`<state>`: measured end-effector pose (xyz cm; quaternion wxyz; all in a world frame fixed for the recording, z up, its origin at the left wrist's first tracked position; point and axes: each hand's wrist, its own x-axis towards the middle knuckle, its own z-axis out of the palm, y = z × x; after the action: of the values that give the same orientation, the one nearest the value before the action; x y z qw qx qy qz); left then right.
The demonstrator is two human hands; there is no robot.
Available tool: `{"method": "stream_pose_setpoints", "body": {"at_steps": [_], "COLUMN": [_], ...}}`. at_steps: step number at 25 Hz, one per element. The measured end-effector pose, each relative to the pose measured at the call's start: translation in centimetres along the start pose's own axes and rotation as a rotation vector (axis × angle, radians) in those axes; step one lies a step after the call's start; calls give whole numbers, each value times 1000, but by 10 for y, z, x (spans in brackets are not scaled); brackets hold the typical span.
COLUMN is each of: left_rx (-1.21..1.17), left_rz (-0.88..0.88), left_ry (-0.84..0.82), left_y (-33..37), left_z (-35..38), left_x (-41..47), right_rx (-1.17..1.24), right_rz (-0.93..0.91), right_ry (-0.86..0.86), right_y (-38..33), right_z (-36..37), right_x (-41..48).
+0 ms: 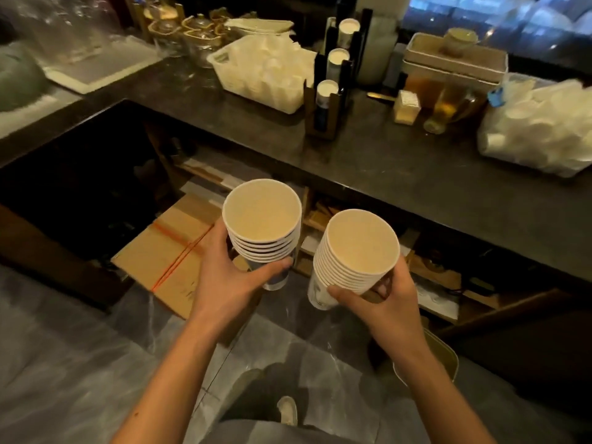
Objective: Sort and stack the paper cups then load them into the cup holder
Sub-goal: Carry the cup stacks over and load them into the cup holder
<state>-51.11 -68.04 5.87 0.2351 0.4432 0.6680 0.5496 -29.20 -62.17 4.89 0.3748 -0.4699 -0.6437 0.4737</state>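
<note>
My left hand grips a stack of several nested paper cups, mouth up, in front of the counter's edge. My right hand holds a second, taller stack of paper cups, tilted a little to the left. Both stacks hang in the air below the counter top, apart from each other. On the dark counter stands a black stepped cup holder with three slots in a row, each showing the white rim of a cup stack.
A white basket of white lids sits left of the holder. A clear bag of white cups lies at the right. Glass jars, stacked trays and a bottle stand behind. A cardboard box lies on the floor under my left hand.
</note>
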Motion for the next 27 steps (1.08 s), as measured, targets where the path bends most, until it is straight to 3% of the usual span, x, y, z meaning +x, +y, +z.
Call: {"method": "stream_pose_setpoints", "body": {"at_steps": [15,20,27], "left_rx": [-178,-144,-31], "left_rz": [30,-13,-52], "left_ry": [-449,-504,-401], "left_y": [-34,-42,-42], "left_z": [150,195,258], "left_x": [307,352,371], "right_rx": [-73,-120,-71], "right_rz": [114,157,110], "right_ry": [412,468,368], "right_y": [22,44,76], "right_z": [-32,-55,-105], "right_x": [252,304,364]}}
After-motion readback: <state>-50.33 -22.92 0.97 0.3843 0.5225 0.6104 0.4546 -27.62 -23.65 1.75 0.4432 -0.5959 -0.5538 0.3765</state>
